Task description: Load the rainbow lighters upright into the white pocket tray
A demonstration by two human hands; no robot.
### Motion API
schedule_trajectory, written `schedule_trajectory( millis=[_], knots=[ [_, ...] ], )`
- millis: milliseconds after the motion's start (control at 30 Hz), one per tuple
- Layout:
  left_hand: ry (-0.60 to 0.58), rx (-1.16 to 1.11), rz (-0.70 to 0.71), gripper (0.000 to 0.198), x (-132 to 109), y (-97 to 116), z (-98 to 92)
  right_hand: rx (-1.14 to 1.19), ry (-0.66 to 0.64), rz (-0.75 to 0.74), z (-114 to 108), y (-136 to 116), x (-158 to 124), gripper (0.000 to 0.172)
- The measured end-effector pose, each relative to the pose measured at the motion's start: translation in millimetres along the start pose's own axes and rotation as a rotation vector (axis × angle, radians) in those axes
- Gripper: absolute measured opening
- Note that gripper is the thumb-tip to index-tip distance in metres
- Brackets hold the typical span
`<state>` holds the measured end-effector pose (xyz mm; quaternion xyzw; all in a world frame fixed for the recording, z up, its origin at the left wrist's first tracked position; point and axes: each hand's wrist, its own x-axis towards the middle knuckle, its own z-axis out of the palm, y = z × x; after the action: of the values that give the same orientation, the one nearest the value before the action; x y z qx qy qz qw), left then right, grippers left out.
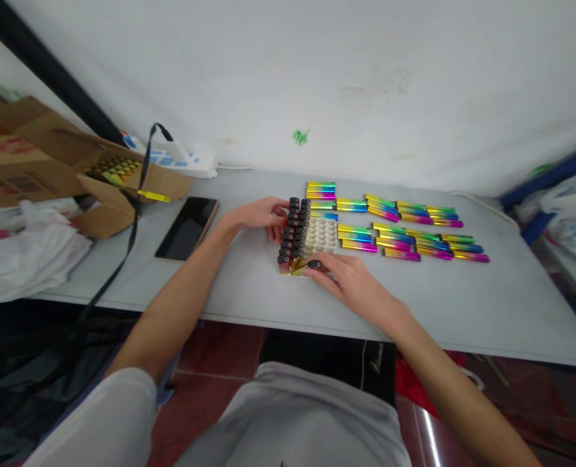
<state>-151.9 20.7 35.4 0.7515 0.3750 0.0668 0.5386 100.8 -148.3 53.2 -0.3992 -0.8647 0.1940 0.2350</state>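
Note:
A white tray with round holes (323,235) lies on the grey table (249,285). Two rows of black-tipped sticks (294,232) stand in its left side. My left hand (263,215) rests against the tray's left edge, fingers curled round it. My right hand (349,279) is at the tray's near end, pinching one black-tipped stick (312,264) by the lowest holes. Rainbow-coloured sticks (405,227) lie flat in rows to the right of the tray.
A black phone (187,228) lies left of the tray. An open cardboard box (108,178) holding more sticks stands at the far left, with a power strip (181,159) behind it and white plastic bags (20,250) in front. A black strap (132,227) hangs over the table edge.

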Motion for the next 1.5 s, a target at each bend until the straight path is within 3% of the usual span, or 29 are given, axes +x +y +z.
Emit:
schedule_trajectory(
  millis=[200, 433, 567, 700, 800, 967, 1067, 1167, 1333, 1500],
  knots=[
    [-0.003, -0.047, -0.001, 0.067, 0, 0, 0.0, -0.165, -0.040, 0.001, 0, -4, 8, 0.031],
    [0.008, -0.131, 0.005, 0.062, 1, -3, -0.4, -0.189, -0.098, -0.079, 2, -6, 16, 0.032],
    [0.007, -0.114, -0.009, 0.062, 0, -1, 0.3, -0.299, -0.153, -0.044, 5, -5, 24, 0.033],
    [0.002, -0.104, -0.016, 0.060, -1, -1, -0.7, -0.239, -0.197, -0.047, 7, -2, 25, 0.025],
    [-0.012, -0.121, -0.004, 0.056, -1, -2, -1.9, -0.128, -0.169, -0.029, -1, 6, 15, 0.030],
    [-0.017, -0.153, -0.007, 0.051, -4, 2, -1.8, 0.065, -0.005, 0.095, -54, 39, 0, 0.033],
    [-0.012, -0.154, -0.031, 0.044, -7, 5, -0.8, 0.056, 0.164, 0.192, -92, 71, 3, 0.036],
    [-0.004, -0.155, -0.052, 0.042, -8, 6, -0.6, 0.059, 0.332, 0.271, -114, 111, 11, 0.035],
    [-0.002, -0.134, -0.086, 0.046, -9, 9, -1.1, -0.161, 0.551, 0.310, -102, 170, 18, 0.039],
    [0.019, -0.117, -0.115, 0.051, -9, 15, -1.5, -0.243, 0.513, 0.262, -85, 183, 6, 0.032]
  ],
)
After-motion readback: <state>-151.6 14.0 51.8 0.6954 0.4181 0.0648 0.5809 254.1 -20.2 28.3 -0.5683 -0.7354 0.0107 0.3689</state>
